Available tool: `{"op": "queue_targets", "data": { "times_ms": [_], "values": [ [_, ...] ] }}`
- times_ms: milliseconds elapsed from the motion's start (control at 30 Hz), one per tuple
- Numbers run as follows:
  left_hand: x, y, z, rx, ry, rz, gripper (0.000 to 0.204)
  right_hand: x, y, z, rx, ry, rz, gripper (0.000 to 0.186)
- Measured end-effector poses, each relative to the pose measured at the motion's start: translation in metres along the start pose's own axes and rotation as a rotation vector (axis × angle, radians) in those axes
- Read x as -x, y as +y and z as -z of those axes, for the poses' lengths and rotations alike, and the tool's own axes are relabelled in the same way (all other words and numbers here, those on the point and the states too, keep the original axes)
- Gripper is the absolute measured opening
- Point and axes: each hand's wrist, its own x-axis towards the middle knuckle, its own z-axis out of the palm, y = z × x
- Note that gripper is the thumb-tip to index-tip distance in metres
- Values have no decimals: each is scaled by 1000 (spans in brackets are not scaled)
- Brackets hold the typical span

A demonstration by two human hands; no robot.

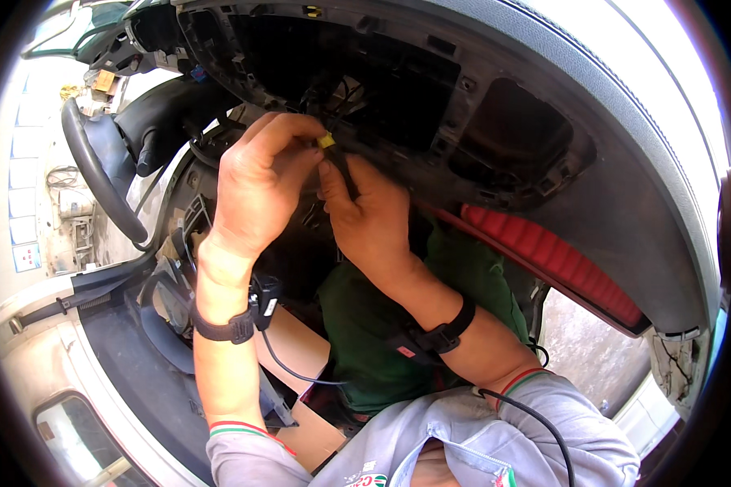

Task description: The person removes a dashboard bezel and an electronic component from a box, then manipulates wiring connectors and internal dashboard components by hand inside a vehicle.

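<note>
Both my hands are raised close together beneath the opened dashboard (495,81). Between them runs a dark wire bundle (343,170) with a small yellow piece (326,140) at its upper end; whether that is tape or a connector I cannot tell. My right hand (369,213) is closed round the bundle, thumb along its side. With bent fingers, my left hand (256,178) pinches at the yellow piece from the left. Its fingertips are partly hidden behind the hand. Just above, more dark wires (348,93) hang in the rectangular dashboard opening.
To the left stands the steering wheel (97,174) with its column. A red ribbed trim panel (552,260) lies along the dashboard's lower right. Cardboard (292,341) sits below my left forearm, beside my green trousers (365,325). A black cable (296,369) trails from my left wrist strap.
</note>
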Motion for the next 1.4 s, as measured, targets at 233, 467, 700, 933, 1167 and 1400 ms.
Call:
{"op": "queue_targets", "data": {
  "times_ms": [233,467,700,933,1167,1400],
  "values": [
    [-18,2,12,-159,-105,-271,23,-1,4,2,-20,-32,5,13],
    [-19,-3,11,-257,-63,-454,24,-1,3,4,-32,-55,-90,15],
    [-22,-1,14,-288,-125,-464,23,-1,4,5,-11,-53,-72,19],
    [-26,0,19,-373,-287,-419,23,1,4,7,-4,-112,-155,20],
    [-28,0,23,-258,-311,-333,21,0,6,3,-55,-101,-156,22],
    [-16,-2,22,-131,-110,-232,23,-1,3,4,-36,-102,-125,25]
  ]
}}
